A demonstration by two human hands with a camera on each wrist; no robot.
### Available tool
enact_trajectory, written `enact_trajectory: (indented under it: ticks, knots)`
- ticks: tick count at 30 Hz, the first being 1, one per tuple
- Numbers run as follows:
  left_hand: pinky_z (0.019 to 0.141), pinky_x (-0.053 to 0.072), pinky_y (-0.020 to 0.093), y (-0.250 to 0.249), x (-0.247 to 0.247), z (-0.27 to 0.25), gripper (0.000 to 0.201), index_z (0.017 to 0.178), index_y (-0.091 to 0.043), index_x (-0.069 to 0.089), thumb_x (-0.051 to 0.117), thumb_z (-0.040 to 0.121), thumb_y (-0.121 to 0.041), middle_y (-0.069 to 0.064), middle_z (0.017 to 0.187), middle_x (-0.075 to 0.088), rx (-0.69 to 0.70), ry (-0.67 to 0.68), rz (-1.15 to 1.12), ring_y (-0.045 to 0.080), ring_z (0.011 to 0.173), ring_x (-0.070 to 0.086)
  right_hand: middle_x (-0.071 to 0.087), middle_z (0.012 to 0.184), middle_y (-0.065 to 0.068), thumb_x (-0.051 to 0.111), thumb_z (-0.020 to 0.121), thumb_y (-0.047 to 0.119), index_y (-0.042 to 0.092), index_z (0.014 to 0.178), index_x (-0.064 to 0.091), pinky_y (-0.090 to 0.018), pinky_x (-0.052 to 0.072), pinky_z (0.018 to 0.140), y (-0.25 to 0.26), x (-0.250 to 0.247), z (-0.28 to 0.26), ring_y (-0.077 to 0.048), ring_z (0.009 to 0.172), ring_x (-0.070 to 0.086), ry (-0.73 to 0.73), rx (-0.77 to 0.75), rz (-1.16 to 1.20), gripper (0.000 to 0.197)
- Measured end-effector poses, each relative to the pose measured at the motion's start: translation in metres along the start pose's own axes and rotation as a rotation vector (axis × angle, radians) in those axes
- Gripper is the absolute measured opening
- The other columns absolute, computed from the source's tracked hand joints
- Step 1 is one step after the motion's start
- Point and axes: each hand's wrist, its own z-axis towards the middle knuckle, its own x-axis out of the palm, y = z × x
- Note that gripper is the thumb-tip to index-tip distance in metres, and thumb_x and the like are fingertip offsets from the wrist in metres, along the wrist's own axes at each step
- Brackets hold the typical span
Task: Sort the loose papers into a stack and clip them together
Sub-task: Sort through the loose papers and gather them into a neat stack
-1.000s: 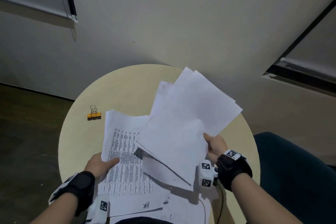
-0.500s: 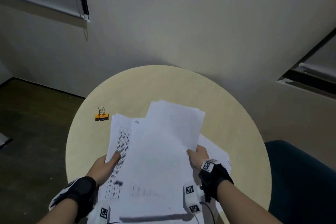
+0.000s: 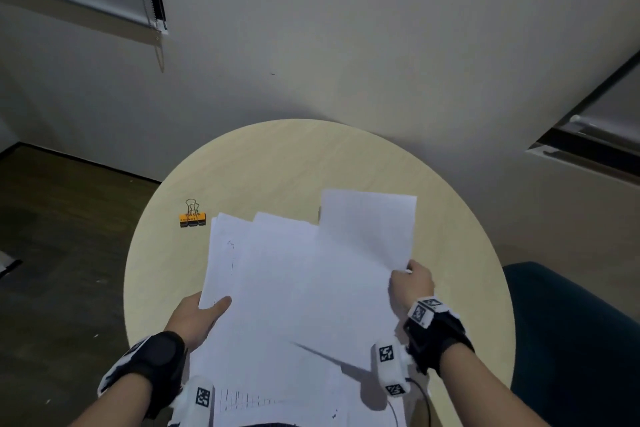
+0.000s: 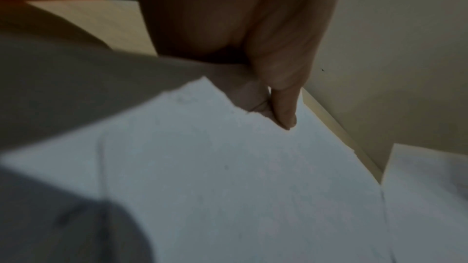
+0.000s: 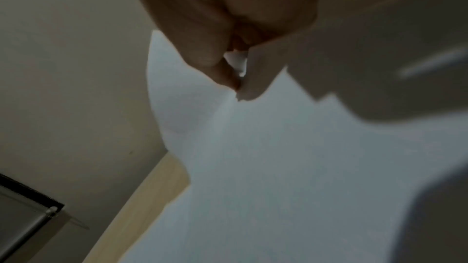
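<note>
1. We are gathering the papers (image 3: 298, 291) over the near half of the round table (image 3: 277, 163); they are overlapping unevenly, far edges stepped, so no squared stack yet.
2. Our left hand (image 3: 195, 319) is gripping the left edge of the pile, thumb lying on top, fingers hidden beneath the sheets. In the left wrist view the thumb is pressing onto the top page. We judge this hand is anchoring the pile while the other side is being adjusted.
3. Our right hand (image 3: 412, 282) is pinching the near corner of one sheet (image 3: 370, 225) between thumb and fingertips; the right wrist view is confirming the pinch. This sheet is sticking out farther than the rest, probably being drawn in over the pile.
4. The orange binder clip (image 3: 192, 219) is sitting on the table just beside the pile's far left corner, untouched, within reach for later.
5. Still to do, in our judgement: squaring the edges, then clipping.
</note>
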Motion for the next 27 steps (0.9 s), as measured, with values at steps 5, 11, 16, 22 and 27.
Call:
enact_trajectory:
  ticks: [5, 11, 16, 22, 27]
  knots:
    - [0.064, 0.051, 0.027, 0.001, 0.003, 0.002, 0.021, 0.097, -0.008, 0.069, 0.077, 0.078, -0.013, 0.006, 0.092, 0.074, 0.008, 0.000, -0.010, 0.026, 0.083, 0.071, 0.055, 0.063, -0.009, 0.050, 0.089, 0.002, -0.002, 0.078, 0.058, -0.023, 0.031, 0.047, 0.037, -0.053, -0.001, -0.021, 0.049, 0.043, -0.175, -0.136, 0.050, 0.014]
    - [0.074, 0.057, 0.035, 0.009, 0.003, 0.007, 0.027, 0.093, -0.014, 0.072, 0.084, 0.070, -0.019, 0.002, 0.087, 0.077, 0.010, -0.026, 0.004, 0.026, 0.080, 0.073, 0.068, 0.079, -0.008, 0.064, 0.085, 0.003, 0.002, 0.089, 0.068, -0.010, 0.042, 0.041, 0.033, -0.021, -0.011, 0.004, 0.037, 0.055, 0.162, -0.079, 0.018, 0.006]
    - [0.074, 0.055, 0.033, 0.016, 0.003, 0.010, 0.025, 0.095, -0.019, 0.073, 0.079, 0.075, -0.033, -0.001, 0.088, 0.076, 0.022, -0.071, 0.035, 0.023, 0.081, 0.071, 0.060, 0.125, -0.019, 0.061, 0.092, 0.016, -0.005, 0.127, 0.054, -0.031, 0.049, 0.083, -0.004, 0.040, -0.019, -0.024, 0.103, 0.058, 0.348, 0.169, -0.079, 0.041]
    - [0.057, 0.045, 0.025, 0.010, 0.003, 0.009, 0.021, 0.094, -0.014, 0.071, 0.070, 0.085, -0.033, -0.006, 0.072, 0.070, 0.021, -0.102, 0.073, 0.017, 0.066, 0.064, 0.061, 0.113, -0.025, 0.056, 0.093, 0.006, -0.006, 0.106, 0.059, -0.040, 0.047, 0.089, 0.000, 0.052, -0.022, -0.032, 0.097, 0.063, 0.573, 0.307, 0.227, 0.017]
    - [0.051, 0.038, 0.023, 0.012, 0.003, 0.010, 0.022, 0.088, -0.010, 0.070, 0.072, 0.083, -0.031, -0.011, 0.050, 0.057, 0.004, -0.111, 0.080, 0.014, 0.049, 0.051, 0.069, 0.113, -0.017, 0.053, 0.095, 0.002, 0.001, 0.115, 0.063, -0.037, 0.060, 0.076, 0.024, 0.034, -0.028, -0.028, 0.091, 0.069, 0.712, 0.125, 0.671, 0.022]
